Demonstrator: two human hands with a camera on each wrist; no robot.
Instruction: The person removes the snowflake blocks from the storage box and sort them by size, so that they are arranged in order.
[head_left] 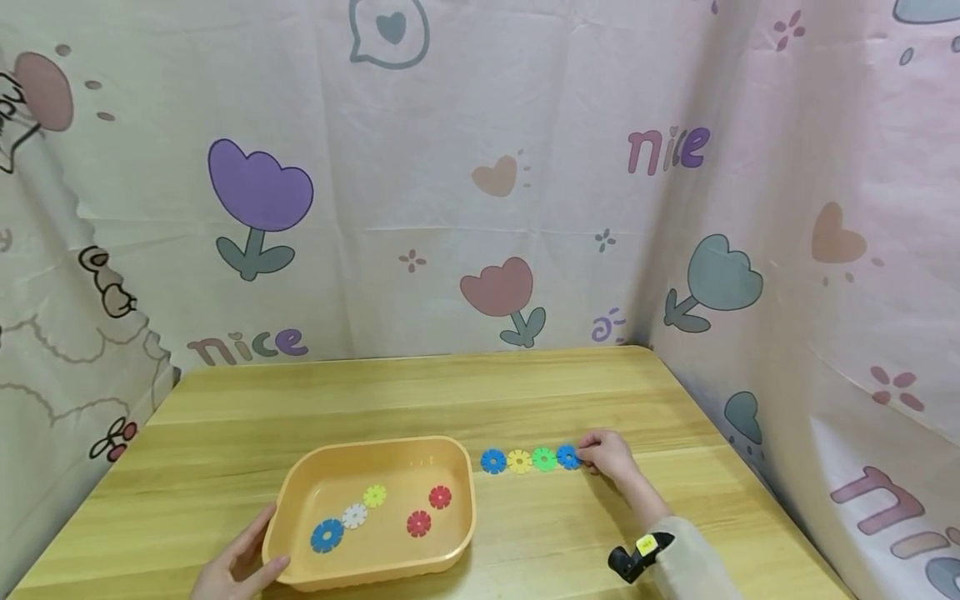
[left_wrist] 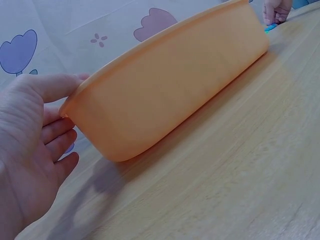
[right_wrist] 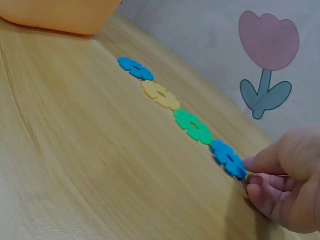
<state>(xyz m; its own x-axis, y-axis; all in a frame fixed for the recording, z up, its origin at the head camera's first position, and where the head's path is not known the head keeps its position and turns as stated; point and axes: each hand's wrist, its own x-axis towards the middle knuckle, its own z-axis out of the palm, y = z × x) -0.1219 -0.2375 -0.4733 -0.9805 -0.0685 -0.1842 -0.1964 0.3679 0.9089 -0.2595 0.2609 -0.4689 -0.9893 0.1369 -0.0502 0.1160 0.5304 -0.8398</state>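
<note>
I make the row on the table (head_left: 555,387) four discs long: a first blue disc (head_left: 492,453), a yellow disc (head_left: 519,453), a green disc (head_left: 543,451) and an end blue disc (head_left: 567,451), lying flat to the right of the tub (head_left: 337,468), neighbours meeting at their edges. Whether their slots are locked together I can't tell from here. I have the right hand (head_left: 609,457) at the far end of that row, fingers narrow, thumb and fingertips pinching the outer edge of the end blue disc, so I'd judge that piece is in place or being settled and not yet let go. The left hand (head_left: 228,567) holds the tub by its left corner, thumb on the rim and the other fingers loosely curled below it, which I read as steadying. As for what is left, five discs lie inside the tub: a big blue disc (head_left: 318,536), a white disc (head_left: 354,516) and a lime-yellow disc (head_left: 374,496) in a slanting line, and to the right of them a near red disc (head_left: 418,523) and a far red disc (head_left: 440,497), apart from each other. With four laid out and five in the tub, I'd call it a little under halfway, if all of them belong in the row.
</note>
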